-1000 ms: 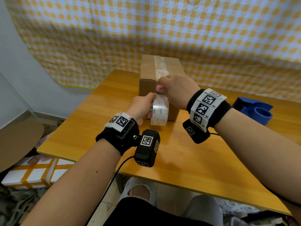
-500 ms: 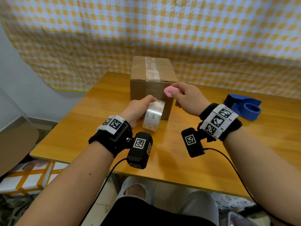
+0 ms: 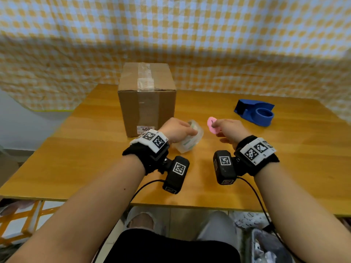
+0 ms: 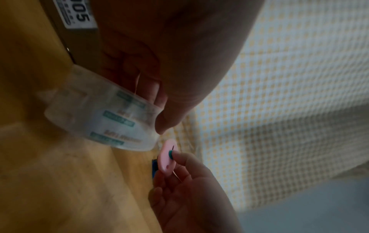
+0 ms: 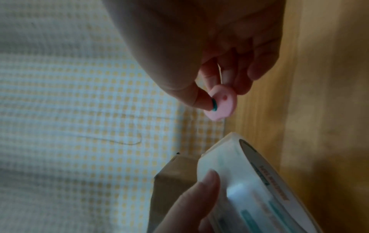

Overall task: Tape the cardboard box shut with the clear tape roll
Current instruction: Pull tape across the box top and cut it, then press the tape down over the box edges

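- On the wooden table [image 3: 95,149], toward its far left part, stands the cardboard box [image 3: 131,111], upright, with a strip of clear tape [image 3: 145,78] running along the middle of its top and down its near face.
- Low on that near face sits a white label [image 3: 145,128] with printed digits; part of it is hidden behind the left wrist strap.
- Just right of the box's near corner, the left hand [image 3: 175,130] grips the clear tape roll [image 3: 190,141], fingers curled round it from above and the thumb pressed on its side, as the left wrist view shows [image 4: 103,123].
- From the head view the roll looks to be down at the table surface, tilted; whether it truly touches the wood I cannot tell.
- Right of the roll and apart from it, the right hand [image 3: 230,130] pinches a small pink cutter [image 3: 212,124] between thumb and fingers, the thumb tip on a dark green button; the other fingers are loosely bent.
- Farther right on the table, well apart from both hands, lies a blue tape dispenser [image 3: 255,113].
- Behind the table hangs a yellow-and-white checked cloth [image 3: 190,35].
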